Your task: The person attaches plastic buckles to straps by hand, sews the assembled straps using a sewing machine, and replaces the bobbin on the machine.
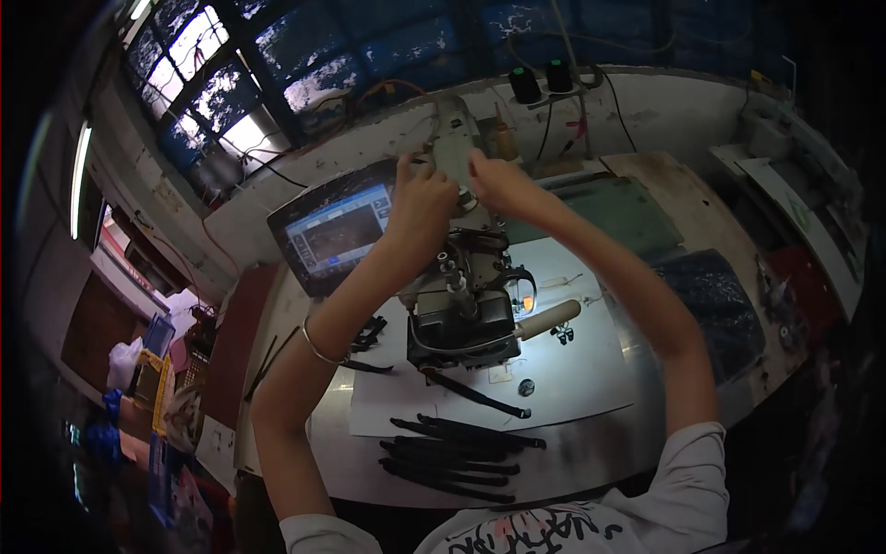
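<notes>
Head view: both hands are raised over the upper arm of what looks like a sewing machine (457,305), which stands on the desk (568,452), roughly midway between its left and right ends. Left hand (423,205): fingers bent, index raised, beside the machine's arm and near the right side of the screen (337,235); whether it grips anything, cannot tell. Right hand (506,187): thumb and index drawn narrow, on the other side of the arm, in front of a small bottle (504,138); any fine item between those fingertips is too small to make out. Black strips (452,452) lie in a loose, roughly parallel group by the desk's near edge, the uppermost overlapping the near edge of the white sheet (591,397). A single strip (475,395) slants from under the machine's front toward that group, its free end near a small round disc (525,387). Judgement: the step in hand is two-handed fine work or adjustment at the top of the machine, not handling of the strips. From this pose, a next move calls for light fingertip control, the two hands coordinated across the arm, and forearms kept off the screen and the pale padded handle (549,319). Contact with the machine itself: unconfirmed, the fingers hide it.
</notes>
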A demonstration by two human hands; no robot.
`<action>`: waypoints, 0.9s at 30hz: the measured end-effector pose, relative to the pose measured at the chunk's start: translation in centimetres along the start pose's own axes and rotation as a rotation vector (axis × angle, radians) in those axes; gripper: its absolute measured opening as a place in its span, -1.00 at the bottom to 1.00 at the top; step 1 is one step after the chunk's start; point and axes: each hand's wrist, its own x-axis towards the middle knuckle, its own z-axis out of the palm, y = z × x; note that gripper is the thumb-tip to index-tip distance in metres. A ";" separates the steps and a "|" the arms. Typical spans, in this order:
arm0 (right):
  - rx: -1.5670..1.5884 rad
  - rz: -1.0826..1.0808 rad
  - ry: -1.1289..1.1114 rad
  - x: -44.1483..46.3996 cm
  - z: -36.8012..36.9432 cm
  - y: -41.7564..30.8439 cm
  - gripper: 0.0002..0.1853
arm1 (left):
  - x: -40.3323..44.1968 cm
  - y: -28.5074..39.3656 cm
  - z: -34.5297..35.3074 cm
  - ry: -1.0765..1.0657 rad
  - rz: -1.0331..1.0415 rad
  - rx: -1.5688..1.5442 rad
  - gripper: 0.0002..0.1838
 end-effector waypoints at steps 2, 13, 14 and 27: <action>0.124 -0.072 -0.025 -4.0 -0.8 -1.4 -0.66 | 0.3 -0.3 0.9 0.095 0.021 -0.054 -0.89; -0.244 -0.052 0.052 -8.3 -3.4 0.1 -0.79 | 4.8 -1.2 3.3 -0.120 -0.421 -0.926 -0.82; -0.224 -0.004 0.073 -8.8 -4.0 0.9 -0.77 | 4.8 -1.2 3.3 -0.106 -0.447 -0.960 -0.81; -0.053 0.015 0.200 -4.8 3.7 3.7 -0.71 | 4.9 -0.5 3.5 0.003 -0.510 -1.035 -0.85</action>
